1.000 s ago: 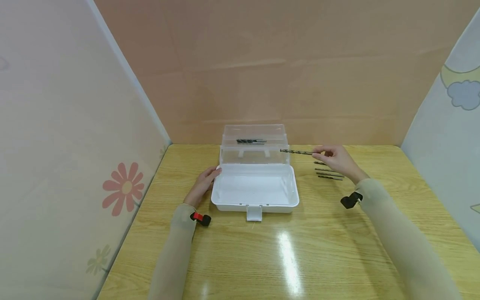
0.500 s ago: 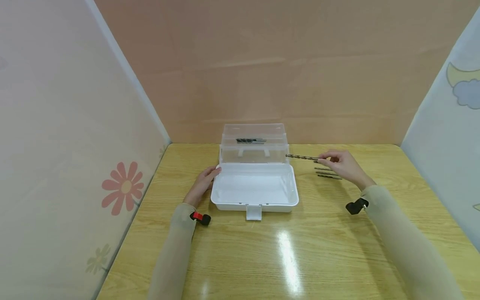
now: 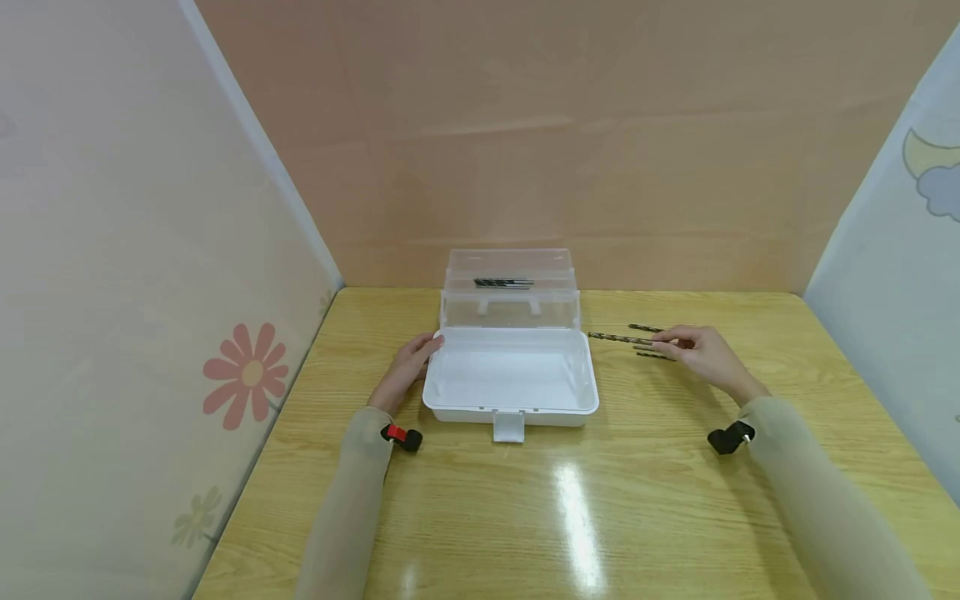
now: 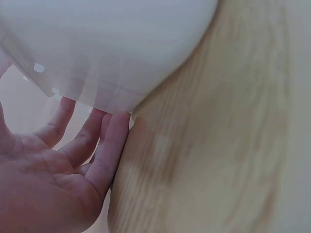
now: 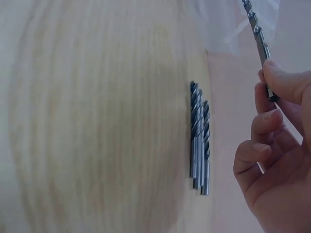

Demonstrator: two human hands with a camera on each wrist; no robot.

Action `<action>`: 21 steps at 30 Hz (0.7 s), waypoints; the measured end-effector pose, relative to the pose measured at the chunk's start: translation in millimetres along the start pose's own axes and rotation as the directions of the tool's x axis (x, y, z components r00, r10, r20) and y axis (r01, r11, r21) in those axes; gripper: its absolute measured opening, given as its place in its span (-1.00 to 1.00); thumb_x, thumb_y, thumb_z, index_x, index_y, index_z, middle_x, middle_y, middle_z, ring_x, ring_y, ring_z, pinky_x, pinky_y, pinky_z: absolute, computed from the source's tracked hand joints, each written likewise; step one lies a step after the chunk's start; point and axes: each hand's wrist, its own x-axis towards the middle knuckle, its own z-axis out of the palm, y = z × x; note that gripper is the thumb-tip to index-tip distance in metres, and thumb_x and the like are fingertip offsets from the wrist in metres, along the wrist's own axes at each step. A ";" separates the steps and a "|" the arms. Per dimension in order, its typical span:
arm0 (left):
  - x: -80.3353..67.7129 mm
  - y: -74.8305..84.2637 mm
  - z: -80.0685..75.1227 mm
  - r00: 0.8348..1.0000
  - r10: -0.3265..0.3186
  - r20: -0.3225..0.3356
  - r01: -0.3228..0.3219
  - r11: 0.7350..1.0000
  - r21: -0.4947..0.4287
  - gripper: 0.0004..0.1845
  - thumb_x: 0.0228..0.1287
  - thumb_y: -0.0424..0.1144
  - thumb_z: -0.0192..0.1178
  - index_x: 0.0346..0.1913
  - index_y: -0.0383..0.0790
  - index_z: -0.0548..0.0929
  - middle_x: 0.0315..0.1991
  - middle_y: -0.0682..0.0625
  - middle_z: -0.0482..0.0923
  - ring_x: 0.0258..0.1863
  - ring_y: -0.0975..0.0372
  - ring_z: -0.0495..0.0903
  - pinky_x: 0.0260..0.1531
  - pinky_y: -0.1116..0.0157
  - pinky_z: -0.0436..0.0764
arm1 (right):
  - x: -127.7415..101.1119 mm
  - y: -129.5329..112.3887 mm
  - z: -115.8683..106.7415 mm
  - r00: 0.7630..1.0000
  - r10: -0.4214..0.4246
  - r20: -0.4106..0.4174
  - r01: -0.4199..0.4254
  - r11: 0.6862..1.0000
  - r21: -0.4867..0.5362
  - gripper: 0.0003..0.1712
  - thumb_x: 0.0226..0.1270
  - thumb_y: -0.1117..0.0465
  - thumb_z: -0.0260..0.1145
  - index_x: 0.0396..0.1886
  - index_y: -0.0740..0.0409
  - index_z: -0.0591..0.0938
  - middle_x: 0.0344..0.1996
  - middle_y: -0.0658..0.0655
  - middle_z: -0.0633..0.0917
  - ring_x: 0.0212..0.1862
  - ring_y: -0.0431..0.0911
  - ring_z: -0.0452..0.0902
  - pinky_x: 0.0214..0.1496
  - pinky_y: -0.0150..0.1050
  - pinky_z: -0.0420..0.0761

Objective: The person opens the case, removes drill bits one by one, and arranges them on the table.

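Observation:
Thumb and fingertips of my right hand [image 3: 693,354] pinch a drill bit [image 3: 618,337] by its plain shank end. Its spiral end points left, held above the table. In the right wrist view the same drill bit [image 5: 257,31] slants up from the thumb, the other fingers bent loosely. Several loose drill bits [image 5: 199,141] lie side by side on the wood, partly behind the hand in the head view. My left hand [image 3: 408,367] grips the left wall of a white plastic box [image 3: 513,417], thumb over the rim. In the left wrist view its fingers [image 4: 114,150] press the box's outer wall.
The translucent lid section [image 3: 510,260] is folded open behind the box, with several dark drill bits [image 3: 502,283] lying in its tray. A latch [image 3: 508,427] hangs at the box's front. An orange-brown backdrop [image 3: 525,125] rises behind the wooden table [image 3: 480,517].
My right hand has moved right and nearer to me, bringing the pinched drill bit down over the loose ones. My left hand stays on the box.

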 end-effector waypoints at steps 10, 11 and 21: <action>-3.2 0.4 -0.9 1.000 0.017 0.009 -0.017 1.000 0.022 -0.15 0.52 0.32 0.17 0.61 -0.17 0.34 0.51 -0.17 0.44 0.45 -0.01 0.46 0.46 -0.02 0.49 | -16.6 18.1 0.5 0.998 0.063 0.021 -0.063 0.998 -0.030 -0.54 0.61 -0.01 0.34 0.23 0.25 0.74 -0.26 0.25 0.72 -0.48 -0.21 0.32 -0.42 -0.27 0.34; -3.7 0.5 -0.9 1.000 0.020 0.011 -0.021 1.000 0.023 -0.15 0.52 0.32 0.16 0.61 -0.17 0.33 0.52 -0.17 0.43 0.46 -0.02 0.46 0.47 -0.02 0.48 | -17.6 20.6 0.5 0.997 0.068 0.025 -0.067 0.997 -0.032 -0.54 0.61 -0.01 0.34 0.23 0.25 0.74 -0.28 0.23 0.71 -0.49 -0.22 0.31 -0.42 -0.27 0.34; -4.4 0.8 0.0 1.000 0.011 0.000 -0.011 1.000 0.016 -0.16 0.52 0.31 0.18 0.61 -0.17 0.34 0.48 -0.17 0.47 0.38 0.03 0.52 0.35 0.10 0.59 | -26.4 36.1 0.2 0.997 0.077 0.030 -0.074 0.993 -0.087 -0.52 0.62 0.00 0.33 0.23 0.29 0.73 0.16 0.43 0.73 -0.39 -0.22 0.44 -0.35 -0.29 0.45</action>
